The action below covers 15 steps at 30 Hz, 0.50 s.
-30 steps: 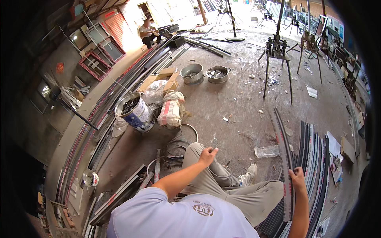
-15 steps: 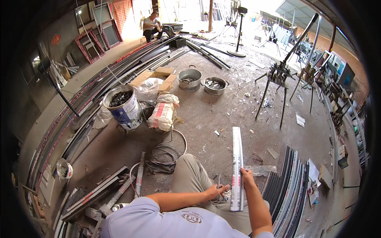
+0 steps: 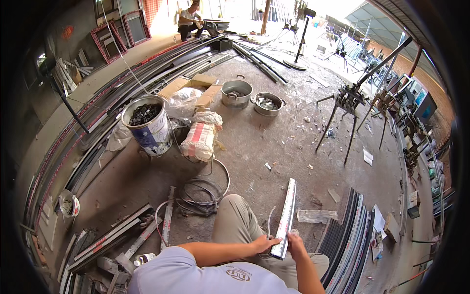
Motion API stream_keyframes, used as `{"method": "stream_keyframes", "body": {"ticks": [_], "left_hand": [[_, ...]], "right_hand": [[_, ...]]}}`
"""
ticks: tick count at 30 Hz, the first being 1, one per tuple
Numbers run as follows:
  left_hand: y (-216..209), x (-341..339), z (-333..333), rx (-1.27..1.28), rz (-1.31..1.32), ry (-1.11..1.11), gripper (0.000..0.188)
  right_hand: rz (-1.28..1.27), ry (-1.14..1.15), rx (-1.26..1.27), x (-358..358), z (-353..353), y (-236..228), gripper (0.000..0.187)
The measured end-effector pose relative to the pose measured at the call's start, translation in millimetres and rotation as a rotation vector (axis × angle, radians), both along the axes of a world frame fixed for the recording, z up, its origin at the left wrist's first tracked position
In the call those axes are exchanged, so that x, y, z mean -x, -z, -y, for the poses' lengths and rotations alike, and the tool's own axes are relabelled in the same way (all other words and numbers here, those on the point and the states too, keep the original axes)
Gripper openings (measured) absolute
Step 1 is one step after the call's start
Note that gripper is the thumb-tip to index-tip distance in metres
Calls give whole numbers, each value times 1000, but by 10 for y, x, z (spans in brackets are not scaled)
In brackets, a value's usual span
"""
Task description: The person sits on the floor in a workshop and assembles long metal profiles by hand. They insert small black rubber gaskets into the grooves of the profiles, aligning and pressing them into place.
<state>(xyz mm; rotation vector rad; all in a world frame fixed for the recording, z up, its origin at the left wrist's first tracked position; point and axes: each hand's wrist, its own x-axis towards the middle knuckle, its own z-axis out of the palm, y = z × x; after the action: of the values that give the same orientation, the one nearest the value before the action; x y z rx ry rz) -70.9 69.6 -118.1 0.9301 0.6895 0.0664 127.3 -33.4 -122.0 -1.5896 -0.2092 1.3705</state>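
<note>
A white-faced profile strip [image 3: 285, 215] slants up and away from my lap, its near end over my right thigh. At its left edge, my left hand [image 3: 264, 244] is closed, with fingertips on the strip near its lower end. A thin pale hose [image 3: 269, 220] rises in a loop beside this hand; whether the hand also holds the hose, or a tool on it, I cannot make out. My right hand [image 3: 295, 244] grips the strip's right edge, its fingers partly hidden. Just to the right, a stack of long dark and white profiles [image 3: 347, 235] lies on the floor.
A bucket of black parts [image 3: 148, 120], a strapped white bundle [image 3: 199, 139] and two metal pots [image 3: 237, 94] stand ahead. Coiled hose [image 3: 200, 193] lies left of my knee. Loose profiles [image 3: 115, 235] lie at lower left. Tripod stands [image 3: 348, 100] are at right; a person [image 3: 190, 23] crouches far back.
The strip has come lower and nearer, and now tilts with its far end rightward. My right hand has slid down toward its near end; my left hand has met its left edge.
</note>
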Motion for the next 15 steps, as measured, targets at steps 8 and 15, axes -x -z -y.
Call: {"method": "stream_keyframes", "body": {"ticks": [8, 15], "left_hand": [[160, -121, 101, 53, 96, 9, 47], [-203, -129, 56, 174, -20, -48, 40]], "right_hand": [[8, 178, -83, 507, 440, -244, 33], [151, 230, -216, 491, 369, -258, 35]]}}
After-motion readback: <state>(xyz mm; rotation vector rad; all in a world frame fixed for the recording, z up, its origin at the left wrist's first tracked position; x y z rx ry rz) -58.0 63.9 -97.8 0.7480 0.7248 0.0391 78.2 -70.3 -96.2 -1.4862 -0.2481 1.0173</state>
